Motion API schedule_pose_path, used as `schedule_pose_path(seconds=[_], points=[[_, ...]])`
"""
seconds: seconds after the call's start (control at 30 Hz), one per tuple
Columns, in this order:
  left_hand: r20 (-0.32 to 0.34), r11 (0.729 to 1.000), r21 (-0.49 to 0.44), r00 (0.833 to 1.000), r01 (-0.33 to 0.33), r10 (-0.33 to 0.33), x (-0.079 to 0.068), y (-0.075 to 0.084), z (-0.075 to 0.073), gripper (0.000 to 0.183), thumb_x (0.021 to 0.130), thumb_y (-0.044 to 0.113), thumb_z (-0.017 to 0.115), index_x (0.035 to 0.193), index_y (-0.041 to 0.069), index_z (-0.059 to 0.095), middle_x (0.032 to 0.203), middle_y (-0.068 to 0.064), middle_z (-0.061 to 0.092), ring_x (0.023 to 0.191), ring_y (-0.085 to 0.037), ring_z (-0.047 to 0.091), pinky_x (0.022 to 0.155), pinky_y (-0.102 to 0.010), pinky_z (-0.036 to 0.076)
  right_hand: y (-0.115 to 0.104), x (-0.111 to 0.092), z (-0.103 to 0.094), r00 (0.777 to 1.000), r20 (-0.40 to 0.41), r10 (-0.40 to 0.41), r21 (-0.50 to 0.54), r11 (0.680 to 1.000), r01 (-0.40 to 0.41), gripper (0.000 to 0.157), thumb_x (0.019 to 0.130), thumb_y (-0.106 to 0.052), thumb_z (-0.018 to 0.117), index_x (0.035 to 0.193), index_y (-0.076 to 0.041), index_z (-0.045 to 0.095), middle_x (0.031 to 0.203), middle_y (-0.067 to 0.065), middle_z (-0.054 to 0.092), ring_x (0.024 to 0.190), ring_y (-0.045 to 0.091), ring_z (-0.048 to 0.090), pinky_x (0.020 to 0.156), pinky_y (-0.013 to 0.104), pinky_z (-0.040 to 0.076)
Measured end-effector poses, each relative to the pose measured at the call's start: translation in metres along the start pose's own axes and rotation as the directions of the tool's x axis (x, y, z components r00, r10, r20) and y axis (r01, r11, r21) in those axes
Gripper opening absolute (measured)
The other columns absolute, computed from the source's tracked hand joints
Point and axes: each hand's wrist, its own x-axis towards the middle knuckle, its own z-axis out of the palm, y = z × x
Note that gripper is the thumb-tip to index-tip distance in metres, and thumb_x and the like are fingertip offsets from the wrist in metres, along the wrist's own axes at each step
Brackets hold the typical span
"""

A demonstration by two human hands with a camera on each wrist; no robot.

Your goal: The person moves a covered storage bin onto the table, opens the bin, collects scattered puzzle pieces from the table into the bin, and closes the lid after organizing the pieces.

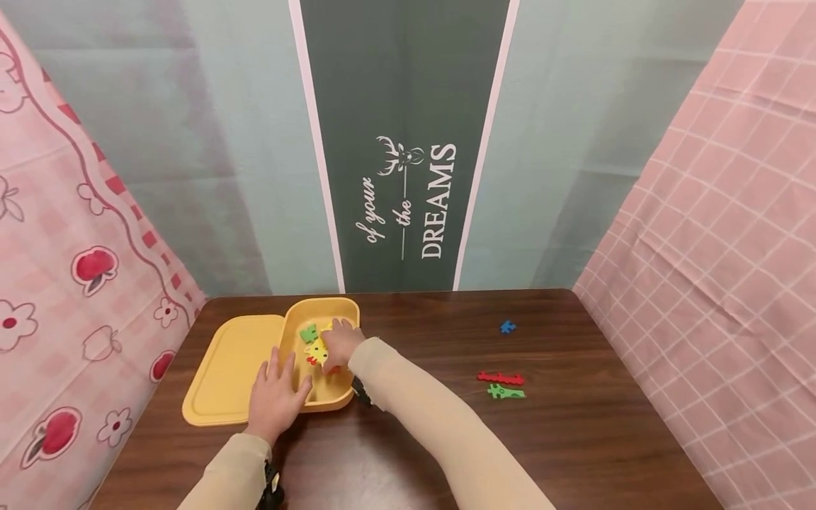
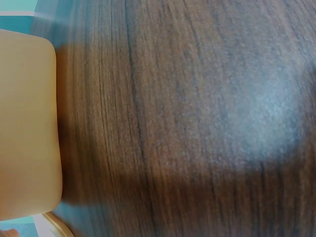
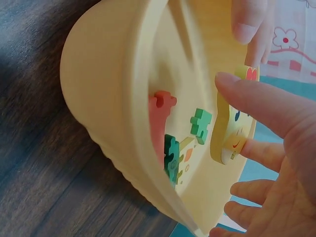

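Observation:
A yellow plastic box (image 1: 321, 305) stands with several puzzle pieces in it. My right hand (image 1: 342, 345) reaches inside and pinches a yellow puzzle piece (image 3: 228, 131) with a printed animal face between thumb and fingers; it is tilted up in the right wrist view. Lower in the box are a green piece (image 3: 201, 126), a red piece (image 3: 159, 126), a dark green piece (image 3: 171, 157) and a pale yellow piece (image 3: 186, 159). My left hand (image 1: 275, 397) rests at the box's left rim, fingers spread. In the left wrist view only the box's outer wall (image 2: 27, 123) shows large.
A yellow lid (image 1: 232, 372) lies left of the box on the dark wooden table (image 1: 421, 425). To the right lie a blue piece (image 1: 507, 326), a long red piece (image 1: 501, 378) and a green piece (image 1: 506, 392). Patterned cloths hang around the table.

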Motion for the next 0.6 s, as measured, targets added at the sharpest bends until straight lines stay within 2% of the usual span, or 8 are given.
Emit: schedule_pose_path(seconds=[0.37,0.6], points=[[0.007,1.000,-0.004,1.000,0.015,-0.015,0.003,0.000,0.001,0.064,0.091,0.039,0.051,0.138,-0.003,0.040,0.147,-0.032,0.017,0.124,-0.056,0.026,0.097,-0.064,0.027,-0.008,0.006,0.001,1.000,-0.010,-0.006,-0.024,1.000,0.006,0.065,0.073,-0.038,0.077,0.132,-0.027,0.053,0.149,0.005,0.031,0.137,0.024,0.024,0.107,0.044,0.025],[-0.018,1.000,0.003,1.000,0.007,-0.007,0.002,-0.002,0.004,0.067,0.090,0.040,0.052,0.139,-0.004,0.037,0.146,-0.032,0.019,0.122,-0.056,0.029,0.096,-0.063,0.029,-0.011,0.013,0.002,1.000,-0.005,0.007,-0.073,0.997,-0.007,0.065,0.073,-0.040,0.077,0.132,-0.028,0.053,0.148,0.005,0.032,0.136,0.023,0.025,0.106,0.042,0.027]])
